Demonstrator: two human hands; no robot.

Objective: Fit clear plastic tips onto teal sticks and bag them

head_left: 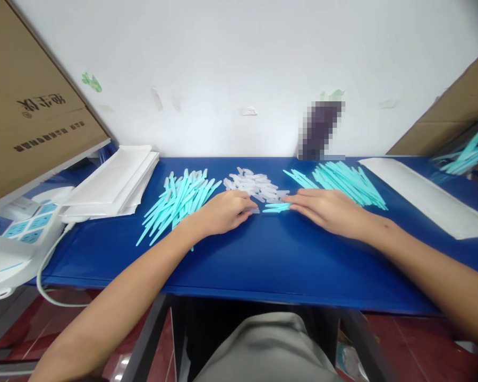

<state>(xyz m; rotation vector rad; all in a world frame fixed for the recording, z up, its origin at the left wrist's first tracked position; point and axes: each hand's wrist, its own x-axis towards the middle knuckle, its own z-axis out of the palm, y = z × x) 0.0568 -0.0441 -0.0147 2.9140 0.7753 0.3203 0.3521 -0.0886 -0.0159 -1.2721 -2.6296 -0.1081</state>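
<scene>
Envelopes (109,178) at left, translucent caps (252,183) midway (left hand (228,212) tight on some, right hand (329,209) on turquoise sticks (274,207)).

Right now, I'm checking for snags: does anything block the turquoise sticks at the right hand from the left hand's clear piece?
Nothing visible: only a narrow gap parts the turquoise sticks in the right hand from the clear piece in the left hand. The heap of clear pieces lies beyond.

The cardboard box (24,124) bears Chinese characters (42,102), apparently upside down, not legible.
</scene>
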